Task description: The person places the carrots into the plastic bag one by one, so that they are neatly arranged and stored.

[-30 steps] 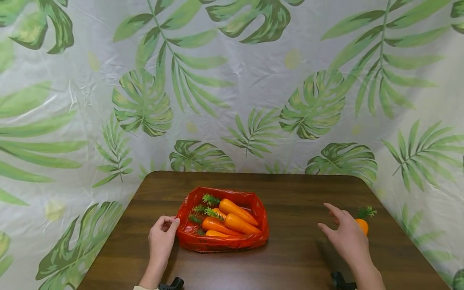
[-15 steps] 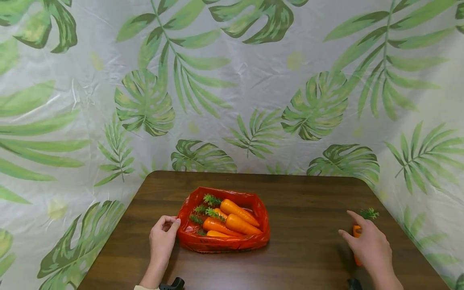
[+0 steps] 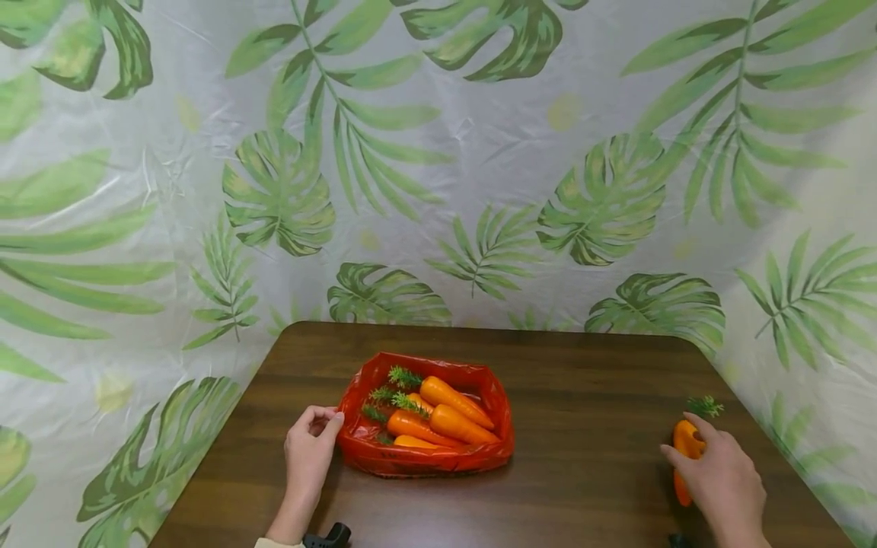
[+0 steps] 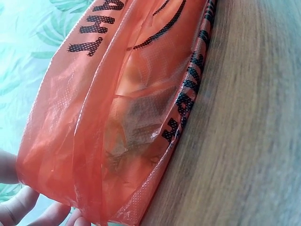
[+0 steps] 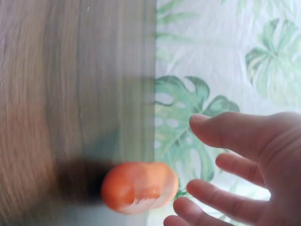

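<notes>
A red plastic bag (image 3: 425,461) lies with its mouth wide on the table, and several orange carrots (image 3: 455,399) with green tops are inside it. The left hand (image 3: 307,453) pinches the bag's left edge between thumb and fingers; dark lettering shows on the bag wall (image 4: 51,117) in the left wrist view. At the table's right side lies a single carrot (image 3: 684,441), its green top pointing away. Over it hovers the right hand (image 3: 728,478), thumb and fingers spread. The right wrist view shows the hand (image 5: 244,169) beside the carrot (image 5: 141,186), not gripping it.
The dark wooden table (image 3: 562,380) has rounded far corners. Behind it and at both sides hangs a pale curtain (image 3: 493,167) printed with green leaves. A black wrist strap (image 3: 329,536) shows below the left hand.
The right hand has moved to the right, from the left side of the single carrot to above it, fingers still spread. The left hand keeps holding the bag's edge.
</notes>
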The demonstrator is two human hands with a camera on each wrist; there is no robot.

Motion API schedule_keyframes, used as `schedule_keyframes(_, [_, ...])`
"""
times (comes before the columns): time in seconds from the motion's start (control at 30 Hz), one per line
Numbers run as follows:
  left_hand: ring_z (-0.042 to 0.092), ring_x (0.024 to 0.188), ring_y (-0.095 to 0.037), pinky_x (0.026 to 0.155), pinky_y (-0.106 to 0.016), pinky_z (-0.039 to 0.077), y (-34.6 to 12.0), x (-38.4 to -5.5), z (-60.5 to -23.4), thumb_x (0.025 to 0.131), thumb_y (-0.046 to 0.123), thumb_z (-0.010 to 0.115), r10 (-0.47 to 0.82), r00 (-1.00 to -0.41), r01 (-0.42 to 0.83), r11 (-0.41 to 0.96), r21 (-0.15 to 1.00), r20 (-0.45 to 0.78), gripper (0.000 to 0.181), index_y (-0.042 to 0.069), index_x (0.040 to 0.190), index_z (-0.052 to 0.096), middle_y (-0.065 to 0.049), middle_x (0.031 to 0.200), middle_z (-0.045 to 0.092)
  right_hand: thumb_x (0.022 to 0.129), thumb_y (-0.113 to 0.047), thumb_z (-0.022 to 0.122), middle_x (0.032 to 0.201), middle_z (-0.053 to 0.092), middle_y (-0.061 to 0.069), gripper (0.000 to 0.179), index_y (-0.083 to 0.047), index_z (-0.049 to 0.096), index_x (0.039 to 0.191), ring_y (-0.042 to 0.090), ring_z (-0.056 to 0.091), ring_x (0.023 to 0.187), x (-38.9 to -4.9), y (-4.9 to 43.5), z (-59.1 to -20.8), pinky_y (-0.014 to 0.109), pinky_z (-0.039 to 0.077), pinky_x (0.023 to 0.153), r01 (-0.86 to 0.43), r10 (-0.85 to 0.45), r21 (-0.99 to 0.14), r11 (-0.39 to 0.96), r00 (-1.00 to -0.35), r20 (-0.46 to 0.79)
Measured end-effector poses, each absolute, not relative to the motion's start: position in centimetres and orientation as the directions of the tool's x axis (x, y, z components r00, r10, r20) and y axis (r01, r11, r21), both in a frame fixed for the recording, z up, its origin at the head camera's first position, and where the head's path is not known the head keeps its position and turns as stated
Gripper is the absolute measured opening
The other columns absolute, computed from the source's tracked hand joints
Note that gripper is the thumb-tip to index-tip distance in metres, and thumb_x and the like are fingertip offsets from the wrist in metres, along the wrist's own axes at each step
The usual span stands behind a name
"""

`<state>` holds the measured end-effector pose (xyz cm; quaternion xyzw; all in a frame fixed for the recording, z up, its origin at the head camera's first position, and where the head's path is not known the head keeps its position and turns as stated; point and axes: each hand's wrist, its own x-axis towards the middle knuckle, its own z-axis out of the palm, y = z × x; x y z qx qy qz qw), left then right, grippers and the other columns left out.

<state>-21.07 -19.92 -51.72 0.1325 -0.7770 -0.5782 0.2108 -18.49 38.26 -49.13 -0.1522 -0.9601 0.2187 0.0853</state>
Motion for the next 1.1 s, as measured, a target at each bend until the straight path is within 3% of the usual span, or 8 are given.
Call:
schedule_keyframes(0.4, [0.064, 0.093, -0.021, 0.074, -0.017, 0.049, -20.0, -21.1, -51.9, 0.094, 0.020, 0.073, -0.454, -0.874, 0.034, 0.299, 0.954, 0.173, 0.015, 0.006, 0.092, 0.067, -0.010, 0.108, 0.073, 0.083, -0.057, 0.075, 0.097, 0.057, 0.022, 0.088, -0.004, 0.046, 0.146, 0.033, 0.057, 0.072, -18.4, 39.3, -50.4, 0.045, 0.044, 0.051, 0.266, 0.355, -0.462, 0.846, -0.928, 0.116])
schedule_keyframes(0.5, [0.065, 0.093, -0.021, 0.072, -0.017, 0.049, -20.0, -21.1, -51.8, 0.093, 0.020, 0.073, -0.455, -0.874, 0.031, 0.297, 0.954, 0.170, 0.015, 0.006, 0.091, 0.067, -0.010, 0.108, 0.073, 0.082, -0.055, 0.077, 0.102, 0.059, 0.024, 0.088, -0.003, 0.045, 0.146, 0.034, 0.058, 0.073, -18.5, 39.5, -50.8, 0.045, 0.045, 0.052, 0.259, 0.347, -0.466, 0.846, -0.931, 0.113])
schedule_keyframes(0.73, [0.064, 0.094, -0.020, 0.073, -0.017, 0.048, -19.9, -21.1, -51.7, 0.094, 0.019, 0.073, -0.448, -0.878, 0.031, 0.292, 0.956, 0.166, 0.016, 0.005, 0.092, 0.067, -0.011, 0.110, 0.072, 0.079, -0.048, 0.082, 0.124, 0.058, 0.031, 0.090, -0.001, 0.045, 0.146, 0.053, 0.059, 0.090, -18.8, 40.2, -51.5, 0.051, 0.046, 0.056, 0.243, 0.333, -0.466, 0.851, -0.936, 0.119])
schedule_keyframes(0.97, [0.064, 0.091, -0.018, 0.071, -0.019, 0.048, -19.9, -21.1, -51.7, 0.093, 0.019, 0.074, -0.447, -0.878, 0.042, 0.283, 0.958, 0.171, 0.016, 0.005, 0.091, 0.067, -0.011, 0.109, 0.073, 0.080, -0.050, 0.081, 0.103, 0.069, 0.022, 0.090, -0.001, 0.043, 0.145, 0.031, 0.061, 0.073, -18.8, 40.3, -51.5, 0.042, 0.044, 0.053, 0.261, 0.322, -0.469, 0.843, -0.945, 0.052])
schedule_keyframes(1.1, [0.063, 0.091, -0.019, 0.072, -0.018, 0.048, -19.9, -21.1, -51.6, 0.093, 0.018, 0.073, -0.447, -0.878, 0.042, 0.283, 0.958, 0.170, 0.015, 0.005, 0.092, 0.067, -0.011, 0.109, 0.072, 0.080, -0.048, 0.081, 0.100, 0.070, 0.020, 0.091, -0.002, 0.041, 0.148, 0.030, 0.062, 0.074, -18.8, 40.3, -51.1, 0.041, 0.044, 0.054, 0.279, 0.311, -0.480, 0.832, -0.950, -0.014])
